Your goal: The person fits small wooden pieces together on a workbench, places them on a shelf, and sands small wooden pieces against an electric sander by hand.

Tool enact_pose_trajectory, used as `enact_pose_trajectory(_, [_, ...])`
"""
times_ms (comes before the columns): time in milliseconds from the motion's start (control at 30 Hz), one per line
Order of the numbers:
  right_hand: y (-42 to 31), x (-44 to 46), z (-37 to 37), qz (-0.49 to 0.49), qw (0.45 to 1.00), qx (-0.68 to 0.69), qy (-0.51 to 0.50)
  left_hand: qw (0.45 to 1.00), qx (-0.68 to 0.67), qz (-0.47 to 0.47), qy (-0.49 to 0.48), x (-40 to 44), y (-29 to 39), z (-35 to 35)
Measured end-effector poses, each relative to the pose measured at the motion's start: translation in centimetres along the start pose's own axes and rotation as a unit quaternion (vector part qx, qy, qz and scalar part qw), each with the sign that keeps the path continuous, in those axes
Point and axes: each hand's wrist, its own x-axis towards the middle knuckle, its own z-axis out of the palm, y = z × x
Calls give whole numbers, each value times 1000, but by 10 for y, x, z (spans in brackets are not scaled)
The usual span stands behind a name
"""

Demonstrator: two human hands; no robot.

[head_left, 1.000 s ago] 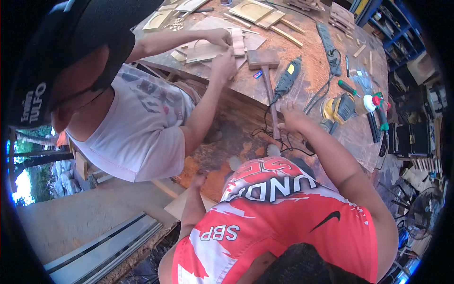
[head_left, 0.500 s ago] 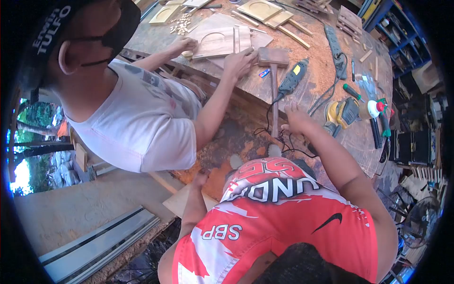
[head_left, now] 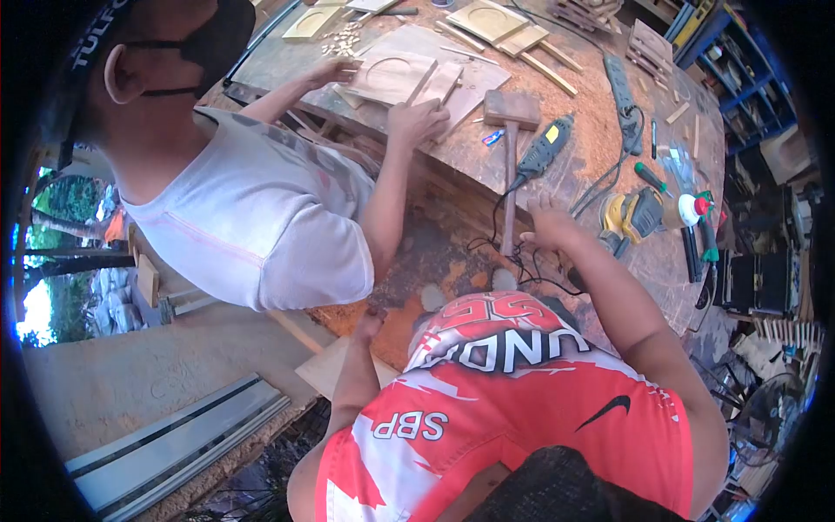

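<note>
My right hand (head_left: pixel 553 224) rests at the table's edge with its fingers apart, holding nothing. Just left of it is the handle of a wooden mallet (head_left: pixel 511 111), and a dark cable lies below. A green-grey rotary tool (head_left: pixel 545 148) lies beyond the fingers. My left hand (head_left: pixel 370 325) hangs low beside my body, near a flat board (head_left: pixel 335 370); its fingers are too unclear to read. Across to the left, a co-worker's two hands hold a wooden panel (head_left: pixel 391 76) with a round recess and a narrower wooden piece (head_left: pixel 437 84) against it.
A yellow sander (head_left: pixel 631 216), a white-and-red-capped bottle (head_left: pixel 691 207) and a green-handled tool (head_left: pixel 649 177) lie to the right on the sawdust-strewn table (head_left: pixel 591 113). A power strip (head_left: pixel 619 83) trails a cord. The co-worker (head_left: pixel 252 209) stands close on my left.
The co-worker's nearer hand has shifted left and toward us, and the narrower piece now sits at an angle to the recessed panel. My hands stay about where they were.
</note>
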Motion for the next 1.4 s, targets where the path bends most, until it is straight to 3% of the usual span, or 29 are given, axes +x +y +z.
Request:
enact_pose_trajectory(67, [4,4,6,-6,1000,-4,8,999,23,-7,-35,14,-23,-3])
enact_pose_trajectory(300, [3,5,4,-7,1000,-6,5,999,28,-15,-42,4,-10,4])
enact_pose_trajectory(367, [-1,3,-1,-7,1000,-19,-3,992,107,71,-3,18,-26,4])
enact_pose_trajectory(700, [-4,1,-8,-7,998,-52,-23,996,31,80,28,-3,12,0])
enact_pose_trajectory(767, [-3,0,-7,-3,999,-43,-20,997,71,27,18,-5,11,2])
enact_pose_trajectory(867, [4,8,3,-11,999,-36,-7,999,18,34,-28,-15,20,8])
enact_pose_trajectory(1133, [5,8,7,-9,1000,-28,10,1000,17,-4,-8,6,-6,10])
enact_pose_trajectory(1333, [11,-1,-6,-22,999,17,35,1000,9,-5,-13,-9,18,7])
enact_pose_trajectory(1400, [28,4,-8,-40,980,182,70,1000,29,7,-1,1,12,8])
